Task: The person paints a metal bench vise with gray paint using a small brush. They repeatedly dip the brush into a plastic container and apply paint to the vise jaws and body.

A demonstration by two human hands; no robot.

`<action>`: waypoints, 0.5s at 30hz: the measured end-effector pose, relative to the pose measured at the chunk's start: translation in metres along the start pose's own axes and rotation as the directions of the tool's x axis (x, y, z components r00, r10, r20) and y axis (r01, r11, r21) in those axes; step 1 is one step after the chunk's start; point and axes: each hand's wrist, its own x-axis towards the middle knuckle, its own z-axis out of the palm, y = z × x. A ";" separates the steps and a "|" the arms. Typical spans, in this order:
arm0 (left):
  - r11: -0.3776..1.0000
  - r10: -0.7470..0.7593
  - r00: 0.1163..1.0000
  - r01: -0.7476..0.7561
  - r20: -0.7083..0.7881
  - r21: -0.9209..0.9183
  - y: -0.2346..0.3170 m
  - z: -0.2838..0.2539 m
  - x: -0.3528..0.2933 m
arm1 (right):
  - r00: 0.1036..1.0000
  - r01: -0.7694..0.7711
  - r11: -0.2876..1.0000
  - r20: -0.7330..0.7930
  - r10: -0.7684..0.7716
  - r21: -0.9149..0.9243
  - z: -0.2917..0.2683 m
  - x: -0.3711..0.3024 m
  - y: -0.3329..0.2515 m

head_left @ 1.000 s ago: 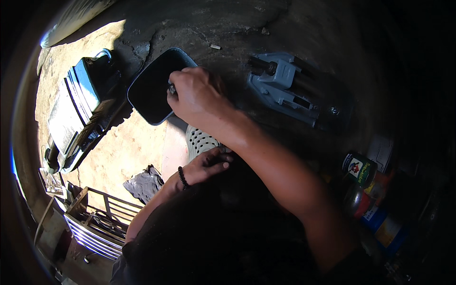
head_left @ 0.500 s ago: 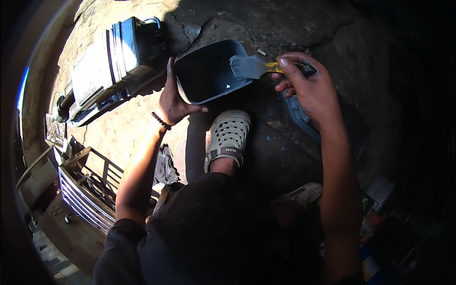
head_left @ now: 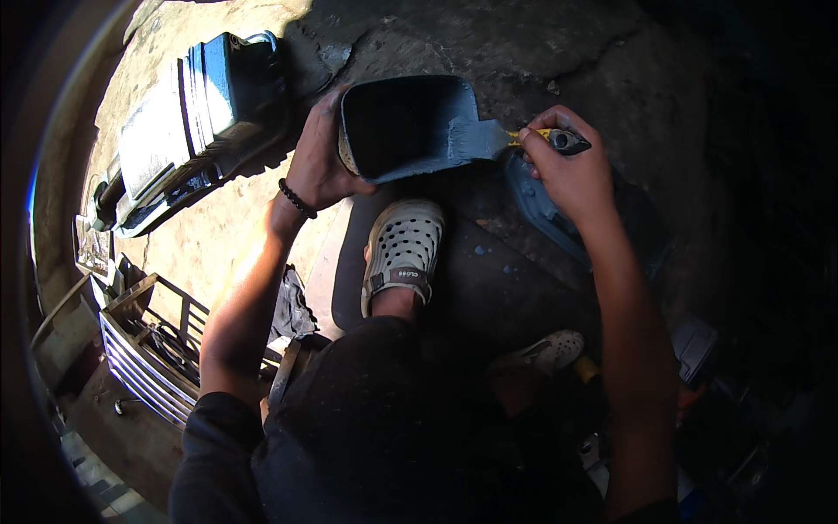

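Observation:
My left hand point(head_left: 323, 157) grips a deep, hollow, box-shaped cover point(head_left: 397, 166) by its left side, with the open side facing me. Its inside is dark and its rim blue-grey. In my right hand point(head_left: 572, 166) is a paintbrush point(head_left: 524, 138), held by its yellow and black handle. The wide, paint-coated bristles lie against the right edge of the cover. Beneath my right hand, a flat blue-grey part point(head_left: 537, 205) with a raised rim lies on the ground, partly hidden by my forearm.
A large white and blue machine casing point(head_left: 175, 122) lies at the left on sunlit concrete. Closer on that side is a slatted metal frame point(head_left: 144, 367). My clog-covered foot point(head_left: 406, 244) stands below the cover. A grey box-like object point(head_left: 694, 349) sits in shadow at the right.
The cover has shifted right and turned slightly, and my left fingers now wrap around its side instead of being spread. The brush has moved right and down to the cover's right edge.

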 end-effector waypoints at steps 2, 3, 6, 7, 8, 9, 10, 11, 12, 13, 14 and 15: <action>0.997 0.062 0.998 -0.062 0.017 0.045 0.002 0.000 0.004 | 0.999 0.051 0.999 0.003 -0.051 0.011 -0.005 -0.008 0.003; 0.992 0.093 0.995 -0.095 0.022 0.081 0.003 -0.001 0.006 | 0.999 0.051 0.999 -0.001 -0.051 0.007 -0.008 -0.011 0.003; 0.992 0.075 0.997 -0.078 0.034 0.095 0.007 0.000 0.009 | 0.991 0.125 0.992 -0.044 -0.124 0.015 -0.018 -0.017 -0.001; 0.992 0.075 0.996 -0.078 0.038 0.097 0.009 0.000 0.009 | 0.991 0.131 0.991 -0.041 -0.131 0.004 -0.020 -0.018 -0.003; 0.992 0.076 0.996 -0.080 0.039 0.102 0.010 0.000 0.009 | 0.990 0.137 0.991 -0.037 -0.137 -0.007 -0.022 -0.019 -0.006; 0.991 0.078 0.996 -0.082 0.040 0.109 0.010 0.000 0.009 | 0.993 0.111 0.993 -0.040 -0.112 -0.027 -0.023 -0.020 -0.010; 0.991 0.082 0.996 -0.086 0.039 0.107 0.010 0.000 0.009 | 0.981 0.189 0.981 -0.031 -0.191 -0.053 -0.026 -0.023 -0.014; 0.990 0.085 0.996 -0.088 0.040 0.108 0.010 -0.001 0.009 | 0.971 0.234 0.968 -0.026 -0.237 -0.086 -0.030 -0.027 -0.019; 0.989 0.095 0.995 -0.098 0.035 0.115 0.009 -0.001 0.009 | 0.953 0.298 0.948 -0.017 -0.302 -0.110 -0.033 -0.028 -0.023; 0.989 0.084 0.996 -0.088 0.034 0.119 0.008 -0.001 0.009 | 0.949 0.315 0.946 0.035 -0.313 -0.084 -0.036 -0.027 -0.027; 0.988 0.084 0.996 -0.087 0.030 0.125 0.008 -0.001 0.008 | 0.936 0.346 0.937 0.088 -0.341 -0.049 -0.039 -0.026 -0.031; 0.987 0.086 0.996 -0.088 0.021 0.134 0.007 0.000 0.007 | 0.919 0.374 0.927 0.136 -0.370 -0.004 -0.041 -0.025 -0.033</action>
